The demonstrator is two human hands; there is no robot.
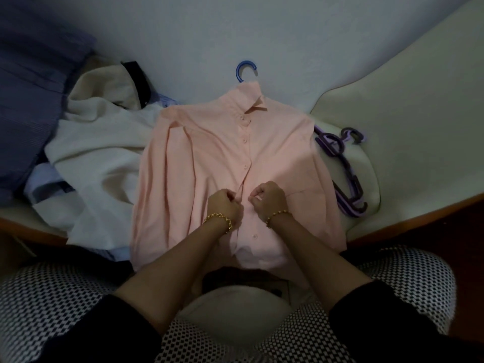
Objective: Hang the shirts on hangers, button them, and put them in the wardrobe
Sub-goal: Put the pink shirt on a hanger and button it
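Observation:
A pink shirt (209, 158) lies flat on the bed, front up, on a blue hanger whose hook (245, 70) sticks out above the collar. Its upper buttons look closed; below my hands the front edges gape. My left hand (224, 205) pinches the left edge of the placket at mid-shirt. My right hand (268, 199) pinches the right edge just beside it, fingers curled. Both wrists carry gold bracelets.
A cream shirt (99, 153) lies crumpled left of the pink one, over other light clothes. Dark blue fabric (28, 82) fills the far left. Several purple hangers (345, 166) lie to the right. The bed's wooden edge (419, 218) runs in front; my patterned lap is below.

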